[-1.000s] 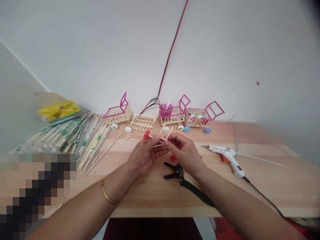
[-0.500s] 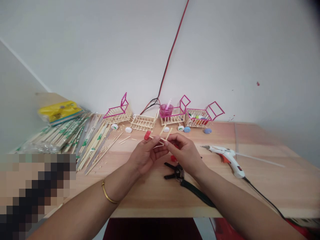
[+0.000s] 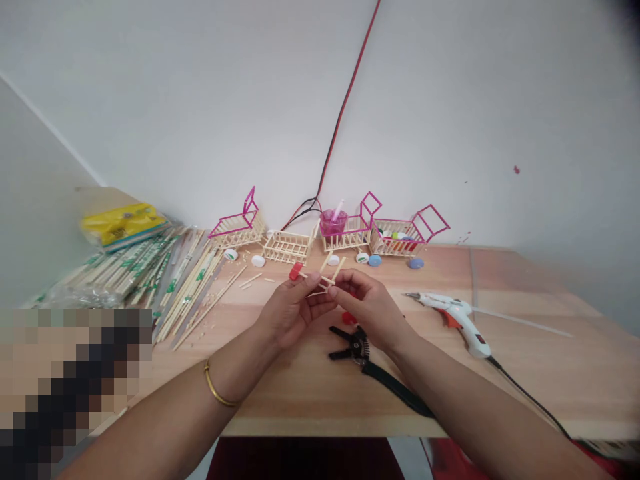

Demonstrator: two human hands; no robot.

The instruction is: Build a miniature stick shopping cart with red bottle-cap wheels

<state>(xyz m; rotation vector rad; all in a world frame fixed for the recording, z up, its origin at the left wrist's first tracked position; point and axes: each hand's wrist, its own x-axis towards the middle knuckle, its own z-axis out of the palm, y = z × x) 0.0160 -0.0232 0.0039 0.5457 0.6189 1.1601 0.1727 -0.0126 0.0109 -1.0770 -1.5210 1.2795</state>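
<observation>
The left hand (image 3: 290,308) is pinching a small frame (image 3: 323,280) of thin sticks between thumb and fingertips. The right hand (image 3: 373,305) is gripping the frame's right end in the same way. Both hands are clamped on it, and the frame is hanging in the air above the desk (image 3: 310,393), not touching it. A red cap (image 3: 295,271) is sitting on the stick end at the frame's left.

The sticks look thin, so a light, even pinch close to the joints is probably serving best here. Squeezing mid-span, or twisting one hand against the other, is risking a snapped stick or a popped joint.

Nearer the person than the frame, black cutters (image 3: 356,345) are lying on the desk, with a second cap (image 3: 349,318) just beside them. To the frame's right a glue gun (image 3: 457,317) is lying. Beyond the frame, stick carts (image 3: 290,245) are standing along the wall, and to its left chopsticks (image 3: 165,273) are lying in a heap.
</observation>
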